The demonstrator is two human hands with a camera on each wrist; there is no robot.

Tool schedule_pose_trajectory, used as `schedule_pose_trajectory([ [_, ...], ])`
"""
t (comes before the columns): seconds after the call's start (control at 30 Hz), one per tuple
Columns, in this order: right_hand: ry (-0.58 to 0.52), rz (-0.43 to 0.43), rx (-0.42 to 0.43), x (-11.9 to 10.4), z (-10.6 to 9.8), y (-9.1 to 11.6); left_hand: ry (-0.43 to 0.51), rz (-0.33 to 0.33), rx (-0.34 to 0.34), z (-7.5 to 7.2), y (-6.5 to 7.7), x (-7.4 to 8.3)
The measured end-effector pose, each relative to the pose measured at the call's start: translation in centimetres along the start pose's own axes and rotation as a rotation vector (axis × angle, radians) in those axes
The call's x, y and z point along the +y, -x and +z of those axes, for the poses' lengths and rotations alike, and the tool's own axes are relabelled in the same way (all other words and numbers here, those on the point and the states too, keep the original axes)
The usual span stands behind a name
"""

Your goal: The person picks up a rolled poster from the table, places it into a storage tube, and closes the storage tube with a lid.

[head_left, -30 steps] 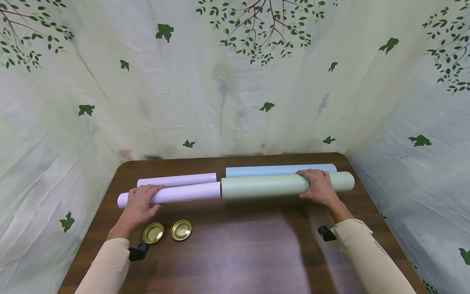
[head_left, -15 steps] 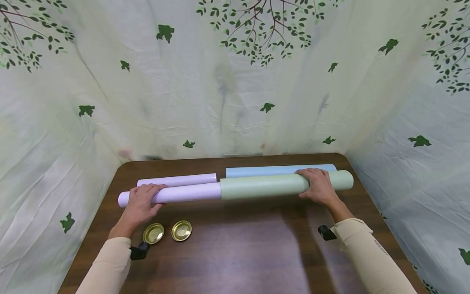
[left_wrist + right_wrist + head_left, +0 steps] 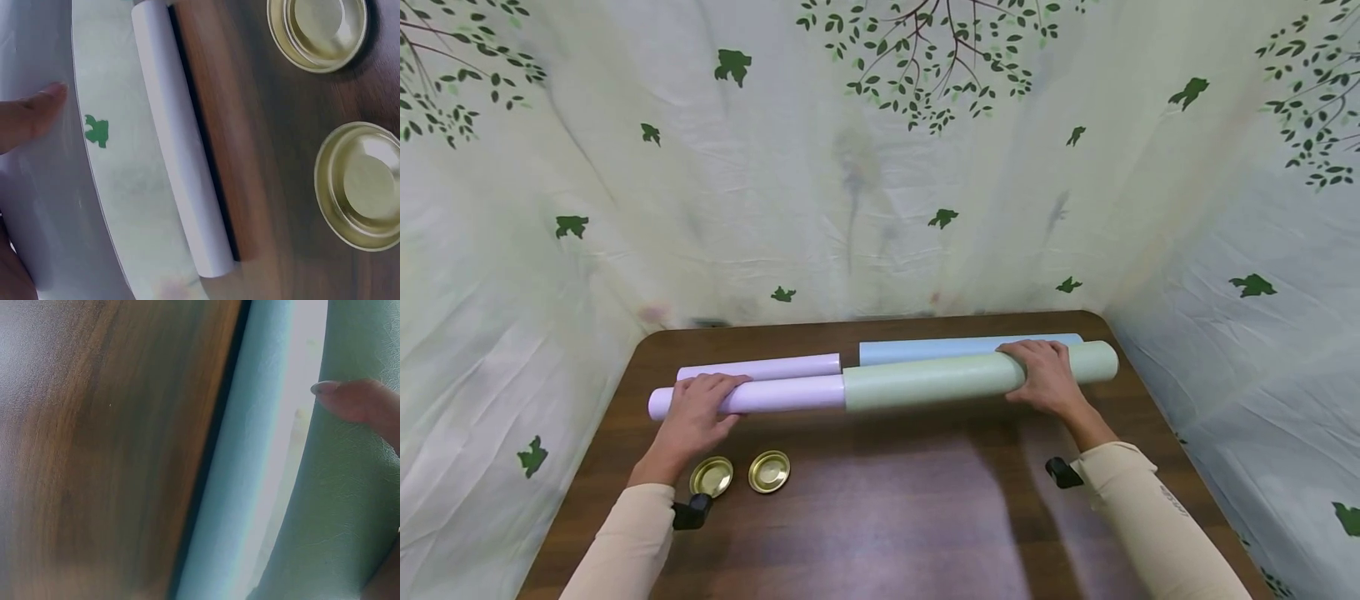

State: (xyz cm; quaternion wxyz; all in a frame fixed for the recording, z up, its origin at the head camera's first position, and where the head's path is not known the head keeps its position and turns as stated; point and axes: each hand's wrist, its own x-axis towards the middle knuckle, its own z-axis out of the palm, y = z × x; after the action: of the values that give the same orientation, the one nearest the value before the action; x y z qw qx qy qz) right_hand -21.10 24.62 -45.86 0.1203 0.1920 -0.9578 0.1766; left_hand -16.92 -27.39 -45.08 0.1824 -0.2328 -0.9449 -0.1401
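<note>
In the head view my left hand (image 3: 695, 421) grips a lavender tube (image 3: 790, 393) near its left end. The thumb lies along its near side in the left wrist view, where the tube (image 3: 50, 206) fills the left edge. My right hand (image 3: 1047, 379) holds a thicker pale green tube (image 3: 932, 383) towards its right end, thumb and fingers curled round it. End to end, the two tubes form one line, the lavender one's right end running into the green one's left end. Both are raised over the table.
Behind them on the brown table (image 3: 880, 533) lie a second lavender tube (image 3: 760, 367) and a light blue tube (image 3: 955, 347). Two gold-coloured round lids (image 3: 711, 477) sit near my left wrist. A leaf-patterned curtain (image 3: 880, 208) surrounds the table's back and sides.
The lavender tube has slid right with my left hand, and less of it shows outside the green tube. The green tube has shifted slightly left and up in view.
</note>
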Motion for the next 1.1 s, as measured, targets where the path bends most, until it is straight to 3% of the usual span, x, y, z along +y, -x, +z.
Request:
schedule_pose_trajectory([
  [0.53,0.013,0.013,-0.032,-0.9,-0.3,-0.6,-0.039,0.02,-0.052,0.2,-1.2,1.4],
  [0.77,0.02,0.02,0.0,-1.3,-0.7,-0.4,-0.008,-0.019,-0.038,0.6,-1.7,2.3],
  [1.1,0.033,0.019,0.002,-1.9,-0.6,-0.7,-0.016,0.027,-0.011,0.9,-1.8,2.9],
])
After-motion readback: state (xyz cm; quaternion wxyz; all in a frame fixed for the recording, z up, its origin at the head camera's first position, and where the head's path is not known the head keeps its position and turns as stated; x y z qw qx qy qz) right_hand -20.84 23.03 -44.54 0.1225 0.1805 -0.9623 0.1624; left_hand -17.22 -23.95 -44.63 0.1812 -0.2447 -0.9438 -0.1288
